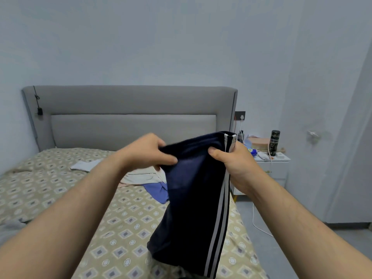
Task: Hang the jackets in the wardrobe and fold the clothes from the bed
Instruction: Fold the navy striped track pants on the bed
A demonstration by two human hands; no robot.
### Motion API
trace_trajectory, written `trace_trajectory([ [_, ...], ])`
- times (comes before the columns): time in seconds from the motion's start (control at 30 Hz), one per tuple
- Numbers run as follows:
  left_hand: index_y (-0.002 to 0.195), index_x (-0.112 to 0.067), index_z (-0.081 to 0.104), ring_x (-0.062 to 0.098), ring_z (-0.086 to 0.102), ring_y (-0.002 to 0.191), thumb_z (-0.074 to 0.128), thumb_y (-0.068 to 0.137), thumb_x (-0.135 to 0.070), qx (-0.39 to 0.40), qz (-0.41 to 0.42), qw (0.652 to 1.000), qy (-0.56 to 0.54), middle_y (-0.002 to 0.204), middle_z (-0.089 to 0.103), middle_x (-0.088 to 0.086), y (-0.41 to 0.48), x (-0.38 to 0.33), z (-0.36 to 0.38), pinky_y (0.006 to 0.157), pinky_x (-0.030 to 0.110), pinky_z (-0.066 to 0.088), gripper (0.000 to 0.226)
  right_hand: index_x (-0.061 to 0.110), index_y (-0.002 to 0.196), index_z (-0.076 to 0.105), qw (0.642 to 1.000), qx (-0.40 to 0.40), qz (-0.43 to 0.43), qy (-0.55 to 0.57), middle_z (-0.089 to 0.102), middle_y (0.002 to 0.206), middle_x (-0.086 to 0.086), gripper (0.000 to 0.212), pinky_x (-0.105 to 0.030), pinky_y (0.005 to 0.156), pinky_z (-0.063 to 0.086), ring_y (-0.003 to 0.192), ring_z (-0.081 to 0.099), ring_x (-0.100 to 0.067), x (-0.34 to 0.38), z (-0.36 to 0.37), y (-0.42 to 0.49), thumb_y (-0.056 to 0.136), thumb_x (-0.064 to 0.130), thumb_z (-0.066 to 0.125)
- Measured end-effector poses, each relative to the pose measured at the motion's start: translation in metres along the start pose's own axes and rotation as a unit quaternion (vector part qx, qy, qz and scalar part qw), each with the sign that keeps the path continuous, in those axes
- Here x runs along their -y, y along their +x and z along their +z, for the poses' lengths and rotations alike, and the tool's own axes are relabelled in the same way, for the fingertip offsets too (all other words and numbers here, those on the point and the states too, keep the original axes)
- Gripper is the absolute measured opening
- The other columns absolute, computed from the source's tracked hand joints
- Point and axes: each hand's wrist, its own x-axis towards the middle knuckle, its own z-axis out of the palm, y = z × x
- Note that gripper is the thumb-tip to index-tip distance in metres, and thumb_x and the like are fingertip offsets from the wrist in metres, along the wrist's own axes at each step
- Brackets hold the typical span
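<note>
Overhead, one navy garment [193, 198] pinched by left hand [147, 152] and right hand [235, 164], three loose clothes [141, 176] on bed [50, 188]

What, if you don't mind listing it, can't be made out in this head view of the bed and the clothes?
- Navy garment: held up by the left hand and right hand; its lower hem is cut off by the bottom edge.
- Blue garment and cream garment: partly hidden behind the navy garment and left hand, types unclear.
- Nightstand items: too small to identify.
- Wardrobe: not in view.
</note>
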Motion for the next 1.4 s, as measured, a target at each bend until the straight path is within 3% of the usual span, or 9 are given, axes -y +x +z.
trace_trajectory([
  [0.07, 0.053, -0.011, 0.043, 0.013, 0.041, 0.045, 0.073, 0.080, -0.006, -0.123, 0.032, 0.992, -0.027, 0.050, 0.042, 0.006, 0.005, -0.006, -0.017, 0.050, 0.022, 0.037, 0.041, 0.010, 0.112, 0.070, 1.000, 0.013, -0.005, 0.005, 0.076, 0.105, -0.008, 0.020, -0.040, 0.093, 0.056, 0.100, 0.072, -0.023, 0.005, 0.001, 0.001, 0.093, 0.004, 0.064],
  [0.13, 0.061, -0.015, 0.038, 0.017, 0.042, 0.058, 0.069, 0.082, 0.003, -0.151, 0.062, 0.977, -0.138, 0.059, 0.039, 0.006, 0.006, -0.010, -0.026, 0.058, 0.027, 0.040, 0.042, 0.012, 0.113, 0.069, 1.000, 0.018, -0.010, 0.019, 0.076, 0.104, -0.004, 0.021, -0.038, 0.093, 0.056, 0.099, 0.072, -0.019, 0.009, 0.005, 0.002, 0.094, 0.006, 0.063],
  [0.23, 0.098, -0.010, 0.055, 0.024, 0.061, 0.082, 0.064, 0.083, 0.010, -0.145, 0.057, 0.906, -0.395, 0.087, 0.064, 0.009, 0.006, -0.001, -0.016, 0.070, 0.029, 0.052, 0.027, 0.014, 0.108, 0.070, 0.999, 0.017, -0.010, 0.042, 0.077, 0.101, -0.003, 0.017, -0.040, 0.092, 0.056, 0.097, 0.072, -0.019, 0.016, 0.015, 0.004, 0.093, 0.007, 0.065],
  [0.3, 0.126, -0.009, 0.055, 0.026, 0.067, 0.103, 0.067, 0.081, -0.007, -0.107, 0.064, 0.863, -0.490, 0.115, 0.069, 0.011, 0.002, 0.013, 0.005, 0.078, 0.032, 0.056, 0.047, 0.016, 0.098, 0.072, 0.998, 0.019, -0.010, 0.062, 0.078, 0.093, -0.001, 0.014, -0.036, 0.084, 0.059, 0.090, 0.074, -0.017, 0.018, 0.020, 0.003, 0.092, 0.005, 0.065],
  [0.43, 0.127, -0.007, 0.059, 0.030, 0.066, 0.114, 0.072, 0.087, -0.017, -0.057, -0.011, 0.883, -0.466, 0.121, 0.070, 0.011, -0.011, 0.025, 0.049, 0.087, 0.035, 0.057, 0.044, 0.014, 0.095, 0.071, 0.996, 0.041, -0.008, 0.076, 0.077, 0.087, -0.002, 0.015, -0.027, 0.069, 0.060, 0.081, 0.074, -0.015, 0.019, 0.023, -0.003, 0.091, 0.001, 0.065],
  [0.9, 0.116, -0.012, 0.062, 0.023, 0.068, 0.100, 0.041, 0.105, -0.020, -0.077, 0.002, 0.837, -0.541, 0.109, 0.072, 0.010, 0.005, -0.001, 0.043, 0.091, 0.038, 0.053, 0.025, 0.004, 0.122, 0.064, 0.983, 0.089, 0.108, 0.121, 0.069, 0.119, -0.021, 0.033, -0.046, 0.093, 0.054, 0.109, 0.068, -0.036, -0.012, -0.013, 0.000, 0.090, 0.013, 0.064],
  [1.1, 0.120, -0.011, 0.063, 0.026, 0.067, 0.108, 0.044, 0.105, -0.021, -0.053, -0.070, 0.879, -0.469, 0.116, 0.072, 0.010, 0.015, 0.026, 0.065, 0.092, 0.039, 0.052, 0.026, 0.001, 0.118, 0.064, 0.985, -0.012, 0.118, 0.122, 0.072, 0.107, -0.022, 0.025, -0.031, 0.064, 0.059, 0.084, 0.074, -0.027, -0.051, -0.018, 0.006, 0.094, 0.005, 0.063],
  [1.27, 0.119, -0.012, 0.065, 0.026, 0.068, 0.109, 0.052, 0.101, -0.012, 0.029, -0.138, 0.910, -0.391, 0.115, 0.073, 0.006, 0.019, 0.069, 0.127, 0.097, 0.040, 0.051, 0.022, 0.006, 0.114, 0.066, 0.963, -0.064, 0.209, 0.158, 0.076, 0.097, -0.015, 0.019, -0.034, 0.067, 0.060, 0.083, 0.075, -0.027, -0.113, -0.033, 0.004, 0.095, 0.007, 0.062],
  [1.4, 0.116, -0.012, 0.066, 0.026, 0.070, 0.104, 0.049, 0.102, -0.008, 0.021, -0.188, 0.901, -0.391, 0.112, 0.074, 0.006, 0.039, 0.101, 0.175, 0.084, 0.036, 0.054, 0.022, 0.012, 0.102, 0.069, 0.954, -0.086, 0.249, 0.146, 0.077, 0.093, -0.012, 0.011, -0.043, 0.084, 0.059, 0.087, 0.075, -0.029, -0.167, -0.050, 0.004, 0.098, 0.008, 0.059],
])
